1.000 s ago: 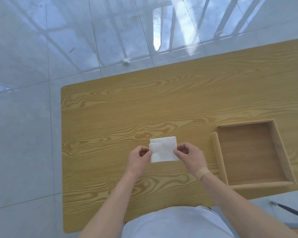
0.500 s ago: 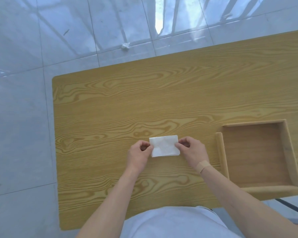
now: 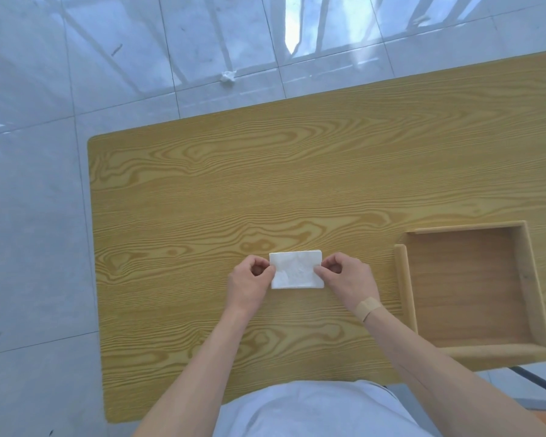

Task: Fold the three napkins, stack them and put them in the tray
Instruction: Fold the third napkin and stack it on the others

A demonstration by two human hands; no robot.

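A white folded napkin stack (image 3: 296, 269) lies flat on the wooden table (image 3: 265, 184), a small rectangle near the front middle. My left hand (image 3: 249, 282) pinches its left edge with curled fingers and thumb. My right hand (image 3: 349, 280) pinches its right edge the same way; a plaster sits on that wrist. The wooden tray (image 3: 404, 279) stands to the right of my right hand, square, with raised rims and nothing inside. How many napkins the stack holds cannot be made out.
The table's left edge and rounded far-left corner border a shiny grey tiled floor. A small white scrap (image 3: 227, 77) lies on the floor beyond the table. My torso in a light shirt is at the table's near edge.
The napkin went from a taller shape held slightly raised to a flat, lower rectangle on the table. Both hands stayed at its sides, and the camera view shifted a little.
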